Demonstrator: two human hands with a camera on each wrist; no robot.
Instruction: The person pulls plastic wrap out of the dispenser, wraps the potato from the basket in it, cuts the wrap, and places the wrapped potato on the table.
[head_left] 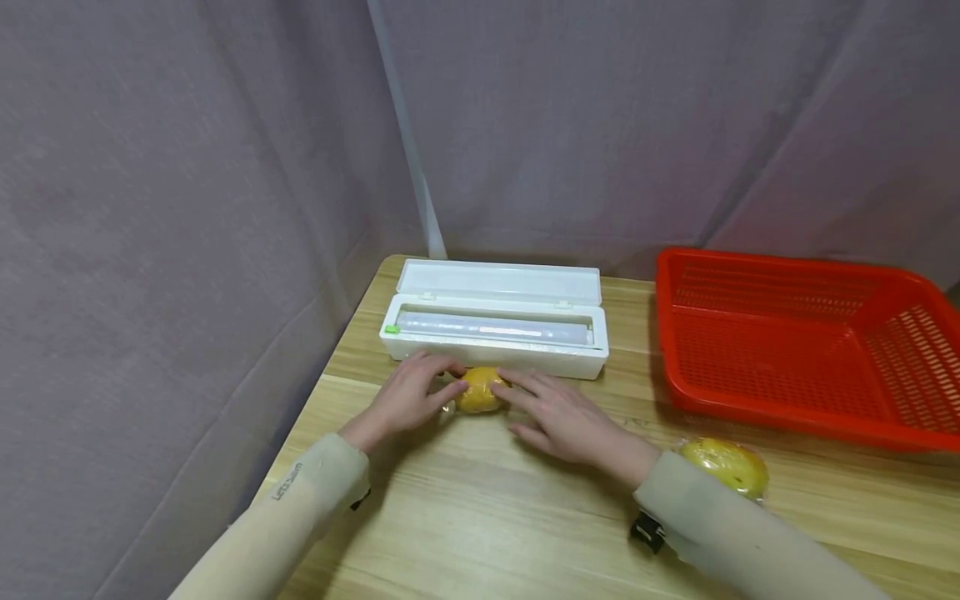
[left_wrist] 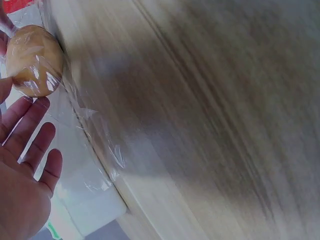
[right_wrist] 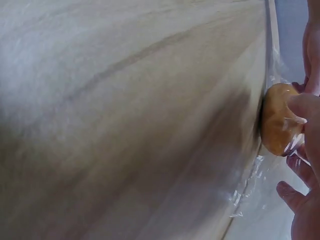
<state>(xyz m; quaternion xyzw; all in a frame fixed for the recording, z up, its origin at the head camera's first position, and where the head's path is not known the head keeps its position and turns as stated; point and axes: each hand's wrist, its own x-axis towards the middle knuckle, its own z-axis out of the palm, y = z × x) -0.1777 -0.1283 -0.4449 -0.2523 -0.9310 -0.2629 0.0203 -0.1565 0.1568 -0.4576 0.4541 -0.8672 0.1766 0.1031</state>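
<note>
A yellow-orange mango (head_left: 480, 390) in clear plastic wrap lies between both hands, just in front of a white wrap box. My left hand (head_left: 412, 390) holds its left end, with thumb and fingertips at the fruit. From the other side my right hand (head_left: 558, 417) grips the right end with its fingertips. Loose film (left_wrist: 107, 150) trails off the mango in the left wrist view, and more film (right_wrist: 250, 185) shows in the right wrist view. The white box (head_left: 495, 358) has its lid raised, and a roll of cling film (head_left: 495, 327) sits inside.
A red perforated basket (head_left: 780, 417) stands at the right rear of the wooden table (head_left: 480, 517). Near its front edge lies a second wrapped mango (head_left: 727, 467), yellow-green, partly behind the right sleeve. Grey curtains (head_left: 562, 125) hang behind and left of the table.
</note>
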